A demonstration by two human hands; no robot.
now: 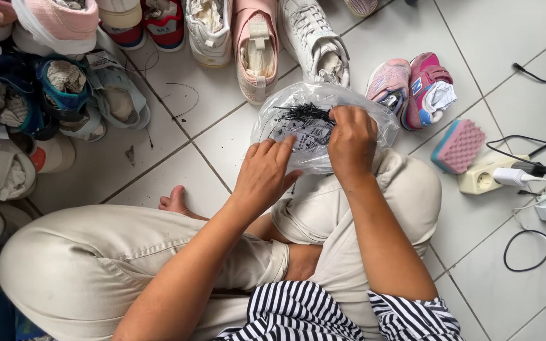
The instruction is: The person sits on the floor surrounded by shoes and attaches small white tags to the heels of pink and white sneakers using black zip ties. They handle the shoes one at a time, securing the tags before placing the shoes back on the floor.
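Observation:
I sit cross-legged on a white tiled floor in beige trousers. A clear plastic bag (374,112) holding thin black ties and small printed tags rests on my right knee. My left hand (265,174) grips the bag's near edge from the left. My right hand (351,140) is inside the bag's opening, fingers pinched on the bundle of black ties (303,113).
Many small shoes stand in rows at the top and left, among them a white sneaker (314,39), a pink shoe (255,47) and a pink pair (412,88). A pink sponge block (457,145), a power strip (485,178) with chargers and black cables lie at right.

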